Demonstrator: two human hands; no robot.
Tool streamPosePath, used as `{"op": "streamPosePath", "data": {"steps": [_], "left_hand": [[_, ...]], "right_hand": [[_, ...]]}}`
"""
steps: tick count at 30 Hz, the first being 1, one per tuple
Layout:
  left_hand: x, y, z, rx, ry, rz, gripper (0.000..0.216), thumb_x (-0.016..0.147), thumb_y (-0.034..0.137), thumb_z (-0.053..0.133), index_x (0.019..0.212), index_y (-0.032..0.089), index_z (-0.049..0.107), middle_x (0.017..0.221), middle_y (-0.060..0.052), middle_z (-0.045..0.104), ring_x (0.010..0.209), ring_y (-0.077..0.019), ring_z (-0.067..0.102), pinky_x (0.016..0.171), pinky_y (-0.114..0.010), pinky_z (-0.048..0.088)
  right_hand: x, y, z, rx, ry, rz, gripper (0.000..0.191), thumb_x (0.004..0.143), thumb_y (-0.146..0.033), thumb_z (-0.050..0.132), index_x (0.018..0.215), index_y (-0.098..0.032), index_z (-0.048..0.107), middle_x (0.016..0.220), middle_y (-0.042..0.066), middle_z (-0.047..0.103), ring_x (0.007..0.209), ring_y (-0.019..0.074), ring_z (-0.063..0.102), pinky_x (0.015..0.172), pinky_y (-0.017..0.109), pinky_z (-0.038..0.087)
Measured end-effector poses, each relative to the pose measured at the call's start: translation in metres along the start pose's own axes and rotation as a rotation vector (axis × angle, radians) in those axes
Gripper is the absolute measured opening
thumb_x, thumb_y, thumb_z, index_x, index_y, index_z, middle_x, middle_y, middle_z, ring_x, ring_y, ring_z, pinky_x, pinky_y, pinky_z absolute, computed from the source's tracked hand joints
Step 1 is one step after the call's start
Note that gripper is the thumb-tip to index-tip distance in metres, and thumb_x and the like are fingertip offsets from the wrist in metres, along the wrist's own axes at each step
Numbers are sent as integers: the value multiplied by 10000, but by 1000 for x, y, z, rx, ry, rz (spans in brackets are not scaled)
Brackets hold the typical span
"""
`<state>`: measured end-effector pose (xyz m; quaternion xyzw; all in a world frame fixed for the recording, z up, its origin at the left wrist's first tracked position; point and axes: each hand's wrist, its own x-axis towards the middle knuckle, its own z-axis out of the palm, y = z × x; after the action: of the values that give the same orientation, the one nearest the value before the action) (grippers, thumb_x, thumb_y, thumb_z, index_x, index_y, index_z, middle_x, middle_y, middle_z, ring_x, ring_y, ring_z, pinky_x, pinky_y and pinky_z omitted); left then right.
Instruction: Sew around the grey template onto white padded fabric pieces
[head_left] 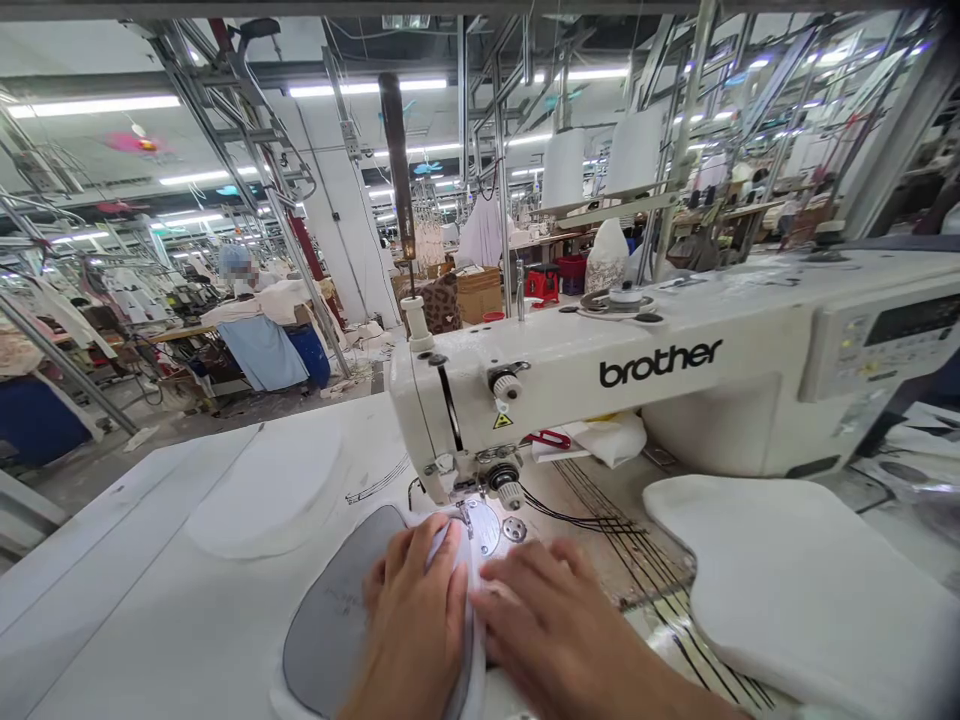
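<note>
A grey flat panel (pixel 330 610) with a dark edge and faint markings lies on a padded-looking white fabric piece (pixel 475 660) at the sewing machine (pixel 555 370). My left hand (pixel 416 610), fingers bent and close together, presses down and holds the panel. Just ahead of its fingertips is the lit presser foot (pixel 463 515), at the fabric's edge. My right hand (pixel 547 620), slightly blurred, has its fingers curled at the right edge of the white fabric; its thumb is hidden.
Rounded white pieces (pixel 270 490) lie on the table at left, and a larger white stack (pixel 787 580) at right. Behind the needle area are red-handled snips (pixel 550 439) and white cloth (pixel 611 440). Black lines cross the machine bed. A person (pixel 238 268) is in the background.
</note>
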<state>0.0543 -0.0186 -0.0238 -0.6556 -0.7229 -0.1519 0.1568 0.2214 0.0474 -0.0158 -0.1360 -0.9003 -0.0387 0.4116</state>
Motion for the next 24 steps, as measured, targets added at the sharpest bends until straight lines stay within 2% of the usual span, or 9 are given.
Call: {"op": "streamPosePath", "data": {"steps": [2, 4, 8, 17, 20, 24], "left_hand": [[0, -11, -1, -40, -39, 106, 379, 948, 196, 354, 1256, 198, 574, 1340, -64, 604, 1162, -258, 584, 845, -416, 492], [0, -21, -3, -81, -52, 209, 381, 945, 212, 388, 1296, 213, 536, 1361, -43, 594, 1205, -233, 568, 893, -389, 501], [-2, -26, -6, -76, 12, 263, 355, 942, 209, 421, 1273, 262, 538, 1354, -7, 603, 1225, -207, 565, 908, -378, 502], [3, -7, 3, 59, 188, 182, 361, 928, 170, 361, 1115, 200, 668, 1197, -41, 704, 1071, -230, 657, 809, -393, 512], [5, -6, 8, 75, 179, 110, 375, 937, 182, 350, 1121, 199, 677, 1210, -51, 697, 1091, -246, 643, 828, -416, 500], [8, -6, 17, 56, 78, -16, 402, 955, 201, 327, 1167, 222, 668, 1257, -66, 667, 1162, -258, 592, 901, -447, 477]], "right_hand": [[-2, -5, -2, 35, 31, -87, 301, 1044, -293, 364, 932, -177, 617, 938, 2, 695, 806, 153, 560, 704, 328, 318], [-4, -8, -1, 32, 43, -107, 319, 1051, -282, 358, 906, -171, 620, 898, -5, 705, 764, 138, 560, 675, 323, 309], [-5, -8, 1, 48, 10, -80, 234, 1014, -244, 435, 883, -183, 618, 868, -14, 712, 749, 132, 564, 675, 329, 304], [-7, -2, -2, 85, -160, 25, 65, 942, -205, 544, 913, -213, 601, 924, -25, 705, 829, 156, 584, 781, 355, 316], [-5, 0, -3, 109, -207, 65, 82, 960, -204, 527, 954, -220, 608, 957, -27, 700, 862, 161, 582, 804, 364, 316], [2, 4, -4, 135, -253, 97, 105, 955, -190, 528, 1011, -217, 612, 952, -13, 694, 876, 175, 578, 806, 367, 319]]}}
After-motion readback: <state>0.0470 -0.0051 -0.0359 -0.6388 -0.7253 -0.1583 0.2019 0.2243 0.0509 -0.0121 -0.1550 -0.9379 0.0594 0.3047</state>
